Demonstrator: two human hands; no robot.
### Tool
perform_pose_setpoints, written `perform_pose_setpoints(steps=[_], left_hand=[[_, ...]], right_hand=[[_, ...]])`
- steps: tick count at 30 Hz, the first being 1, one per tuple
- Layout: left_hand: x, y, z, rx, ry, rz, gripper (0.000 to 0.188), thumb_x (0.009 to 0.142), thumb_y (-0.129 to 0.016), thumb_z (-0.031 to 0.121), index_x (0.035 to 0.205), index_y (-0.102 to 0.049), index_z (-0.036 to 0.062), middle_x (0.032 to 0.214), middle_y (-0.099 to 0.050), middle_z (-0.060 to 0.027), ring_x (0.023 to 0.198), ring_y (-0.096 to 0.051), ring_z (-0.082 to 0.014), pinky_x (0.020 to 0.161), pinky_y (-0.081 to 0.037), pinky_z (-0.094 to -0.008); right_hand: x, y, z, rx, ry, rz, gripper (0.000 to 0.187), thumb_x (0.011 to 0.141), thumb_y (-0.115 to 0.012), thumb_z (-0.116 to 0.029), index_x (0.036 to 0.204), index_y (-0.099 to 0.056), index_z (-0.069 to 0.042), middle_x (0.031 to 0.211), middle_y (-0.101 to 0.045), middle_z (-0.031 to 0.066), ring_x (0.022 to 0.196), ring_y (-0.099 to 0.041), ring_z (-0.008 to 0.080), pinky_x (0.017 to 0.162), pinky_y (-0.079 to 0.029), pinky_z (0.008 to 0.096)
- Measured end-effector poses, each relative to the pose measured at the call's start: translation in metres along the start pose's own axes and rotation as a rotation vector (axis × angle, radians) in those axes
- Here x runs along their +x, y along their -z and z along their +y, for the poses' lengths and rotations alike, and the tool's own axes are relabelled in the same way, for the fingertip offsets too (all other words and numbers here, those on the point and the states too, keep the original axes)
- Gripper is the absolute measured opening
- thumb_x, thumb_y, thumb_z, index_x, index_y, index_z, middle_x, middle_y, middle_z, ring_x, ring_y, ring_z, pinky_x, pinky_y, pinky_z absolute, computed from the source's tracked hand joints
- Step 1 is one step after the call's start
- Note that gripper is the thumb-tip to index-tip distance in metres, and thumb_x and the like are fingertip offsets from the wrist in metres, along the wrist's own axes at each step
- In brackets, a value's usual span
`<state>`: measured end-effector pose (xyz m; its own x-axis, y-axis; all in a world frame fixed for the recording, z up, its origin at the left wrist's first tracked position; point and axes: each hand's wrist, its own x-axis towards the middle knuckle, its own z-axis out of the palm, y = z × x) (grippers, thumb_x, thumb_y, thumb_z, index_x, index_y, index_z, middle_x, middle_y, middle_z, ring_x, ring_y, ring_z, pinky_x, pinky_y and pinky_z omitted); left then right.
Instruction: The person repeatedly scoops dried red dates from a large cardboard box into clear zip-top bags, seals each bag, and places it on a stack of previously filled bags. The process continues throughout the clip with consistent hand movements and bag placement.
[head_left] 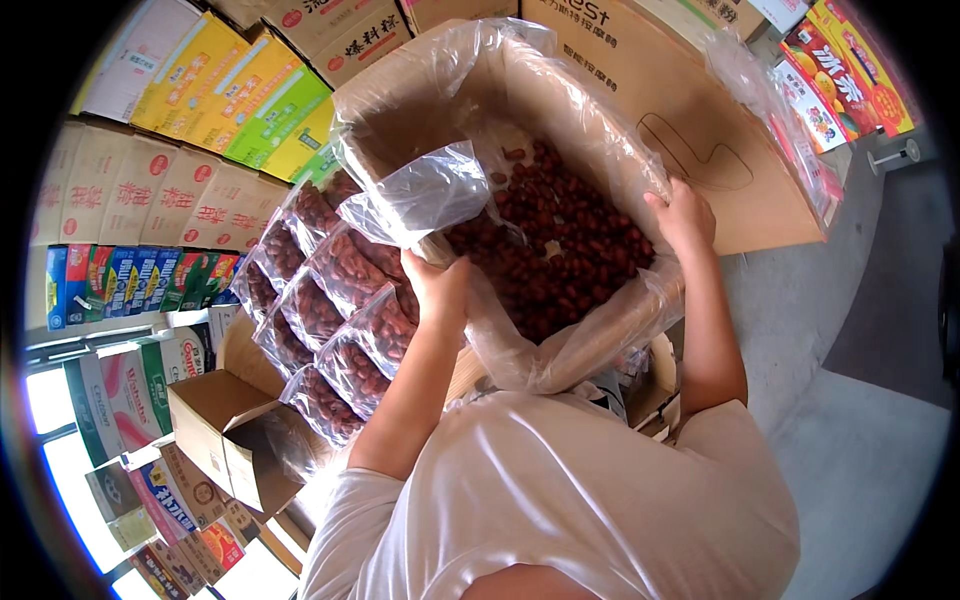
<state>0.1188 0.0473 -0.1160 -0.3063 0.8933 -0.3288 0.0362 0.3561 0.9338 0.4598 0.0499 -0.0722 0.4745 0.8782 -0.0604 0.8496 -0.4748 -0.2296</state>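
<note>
In front of me a cardboard box (612, 132) lined with a clear plastic liner (505, 345) holds a heap of dark red dates (565, 230). My left hand (437, 287) is closed on the box's near left rim, thumb toward the inside. On the right rim, my right hand (687, 217) grips the cardboard through the liner. A clear plastic bag (425, 195) lies across the left rim, just beyond my left hand; I cannot tell whether it holds anything. Rows of filled clear bags of dates (315, 310) stand close to my left forearm.
Stacked cartons (150, 190) and yellow and green boxes (235, 95) line the left. An open cardboard box (225, 430) sits at lower left. Behind the lined box stands a large brown carton (700, 130). Grey floor (850, 450) shows at right, with a red and yellow carton (850, 70) beyond.
</note>
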Motion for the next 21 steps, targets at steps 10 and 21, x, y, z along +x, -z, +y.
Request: perform_pose_setpoints(steps=[10, 21], left_hand=[[-0.021, 0.009, 0.068, -0.431, -0.037, -0.053, 0.059, 0.068, -0.048, -0.014, 0.123, -0.053, 0.0065, 0.094, -0.059, -0.0040, 0.078, -0.058, -0.0179, 0.062, -0.048, -0.0275], [-0.085, 0.065, 0.203, -0.660, -0.553, -0.056, 0.075, 0.066, -0.049, -0.014, 0.138, -0.040, 0.0021, 0.122, -0.055, -0.0158, 0.109, -0.061, -0.0271, 0.085, -0.056, -0.0360]], right_hand=[[0.005, 0.043, -0.020, 0.087, 0.041, 0.149, 0.047, 0.087, -0.068, -0.039, 0.122, -0.063, -0.009, 0.107, -0.069, 0.0187, 0.103, -0.064, 0.0370, 0.086, -0.049, 0.0458], [-0.051, 0.201, -0.064, 0.624, 0.405, 0.736, 0.042, 0.087, -0.069, -0.040, 0.104, -0.067, -0.001, 0.091, -0.069, 0.0205, 0.083, -0.066, 0.0388, 0.073, -0.051, 0.0400]])
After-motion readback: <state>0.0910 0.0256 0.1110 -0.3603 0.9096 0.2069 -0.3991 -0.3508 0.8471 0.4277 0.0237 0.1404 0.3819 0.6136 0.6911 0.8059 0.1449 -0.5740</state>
